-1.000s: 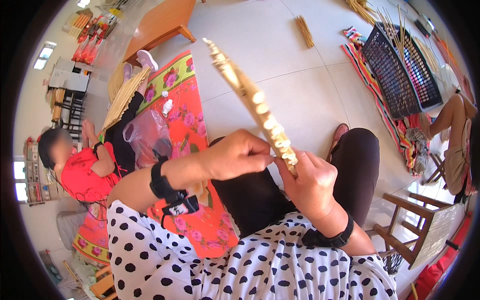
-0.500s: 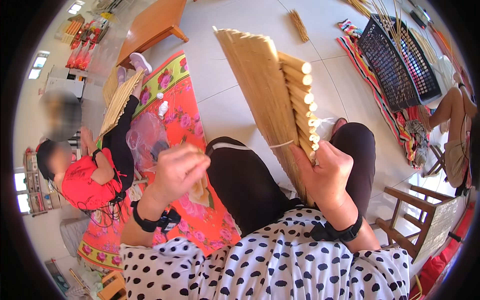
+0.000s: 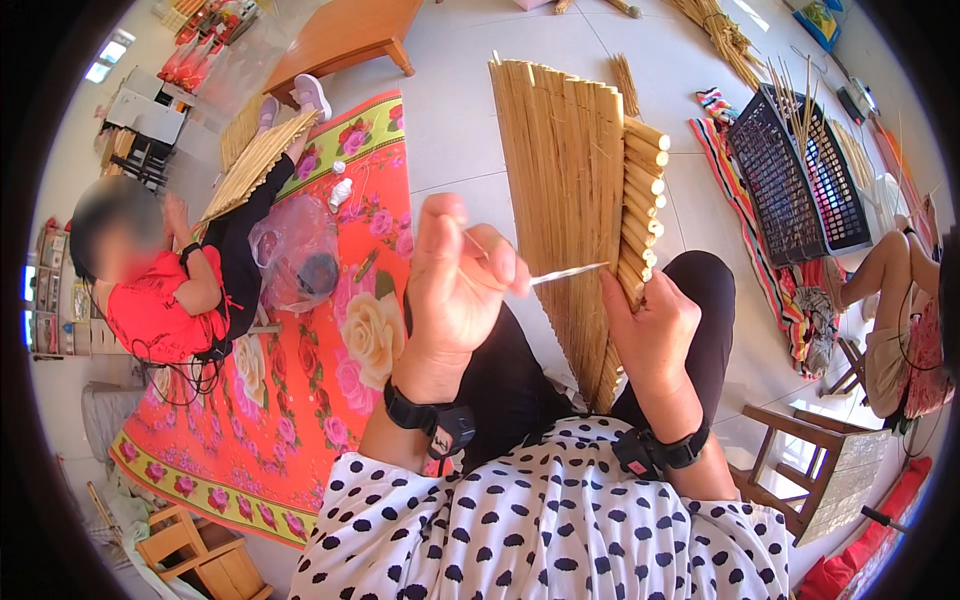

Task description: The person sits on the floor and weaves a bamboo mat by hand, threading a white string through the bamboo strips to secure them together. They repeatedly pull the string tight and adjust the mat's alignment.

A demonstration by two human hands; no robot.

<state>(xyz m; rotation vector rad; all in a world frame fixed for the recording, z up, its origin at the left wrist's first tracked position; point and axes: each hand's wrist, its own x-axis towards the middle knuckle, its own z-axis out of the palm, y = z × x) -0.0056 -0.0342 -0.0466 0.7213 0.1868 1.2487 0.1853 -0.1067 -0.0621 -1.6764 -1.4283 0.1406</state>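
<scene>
Holding: the right hand (image 3: 655, 335) is closed round the lower edge of a woven reed mat (image 3: 570, 210), keeping it upright over the lap.
Left hand (image 3: 455, 285): raised just beside the mat, fingers pinched shut on a thin pale needle-like sliver (image 3: 568, 271) whose tip lies across the mat's face.
Mat: flat yellow slats on the left, a column of thick round reed ends (image 3: 640, 200) on its right edge, touching the right thumb.
Wrists: black bands on both, above a white polka-dot top.
Left side: a red floral floor cloth (image 3: 330, 330) with a clear plastic bag (image 3: 295, 250) on it; a seated person in red (image 3: 150, 300) holds another mat (image 3: 255, 160).
Right side: a wooden stool (image 3: 810, 470) near, a black plastic crate (image 3: 800, 170) with reeds farther off.
Far: a low wooden table (image 3: 345, 35) and a reed bundle (image 3: 715, 30) on the tiled floor.
</scene>
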